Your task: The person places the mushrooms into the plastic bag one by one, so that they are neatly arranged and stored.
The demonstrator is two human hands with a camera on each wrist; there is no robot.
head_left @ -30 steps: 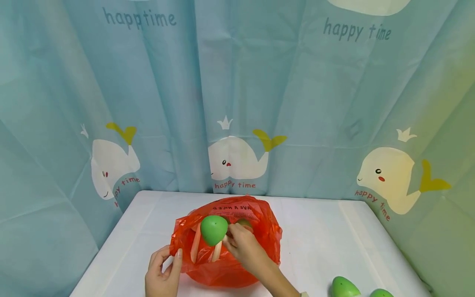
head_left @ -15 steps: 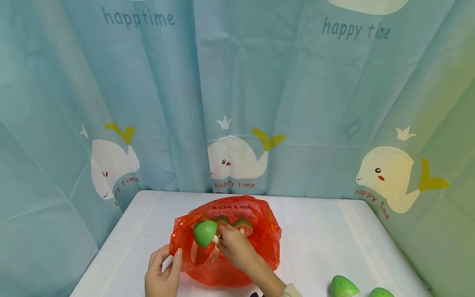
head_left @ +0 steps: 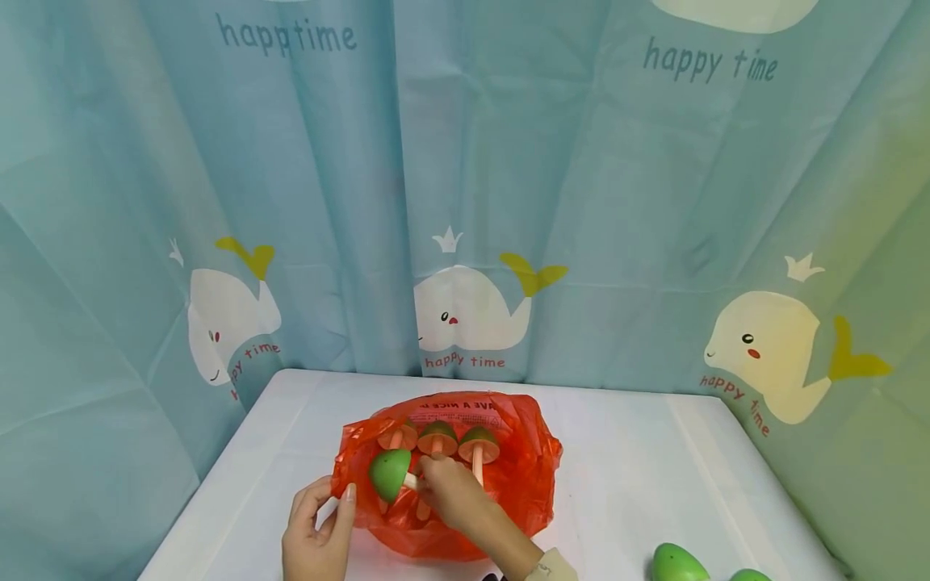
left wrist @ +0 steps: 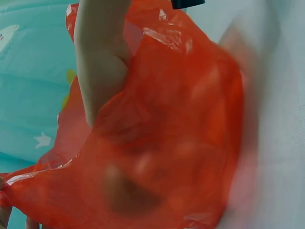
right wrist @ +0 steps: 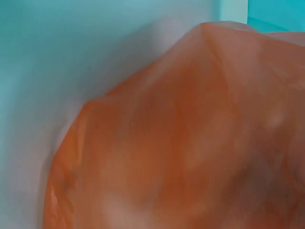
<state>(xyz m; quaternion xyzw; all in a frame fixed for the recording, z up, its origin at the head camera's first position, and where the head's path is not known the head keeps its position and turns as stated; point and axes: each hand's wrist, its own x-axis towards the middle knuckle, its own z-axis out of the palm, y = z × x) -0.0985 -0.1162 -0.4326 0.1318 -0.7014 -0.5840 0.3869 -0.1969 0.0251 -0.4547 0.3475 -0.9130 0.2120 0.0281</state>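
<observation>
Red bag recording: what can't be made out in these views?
Head: far stem end of the front mushroom, hidden by the right grip.
Head: lower parts of two green objects, cut off by the bottom edge.
Left wrist: what the dark shape is, blurred by the red bag in front.
Right wrist: the bag's contents, veiled by its blurred plastic.

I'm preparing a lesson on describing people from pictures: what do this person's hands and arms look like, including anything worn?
The left hand and right hand show no gloves. A cream or beige sleeve with a faint darker marking covers part of the right forearm; no left sleeve shows. A small black piece beside that forearm is too cropped to identify.
</observation>
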